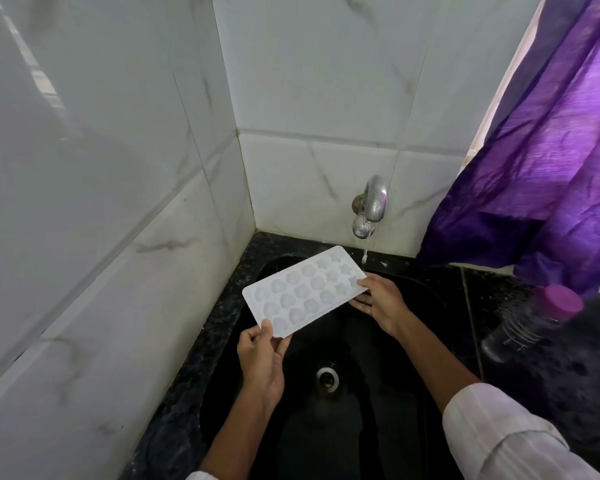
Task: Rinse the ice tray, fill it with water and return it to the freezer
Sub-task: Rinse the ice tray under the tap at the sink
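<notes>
Two-handed, left hand (pixel 262 362) and right hand (pixel 378 299) pinch the ice tray (pixel 302 292) over the sink (pixel 413 344) beside the running tap (pixel 371 202); rinsing seems under way, filling and freezing remain.

Corner spot, white marble-look tiles (pixel 94 209) on both walls, with thin grey veins and pale grout lines. The left wall's glossy enough to catch a bright reflection up top. A black speckled stone counter (pixel 174 420) runs along the bottom with a black sink (pixel 368 438) set into it. A purple curtain (pixel 548 143) hangs on the right, daylight glowing through it, bright strip along its left edge.
</notes>
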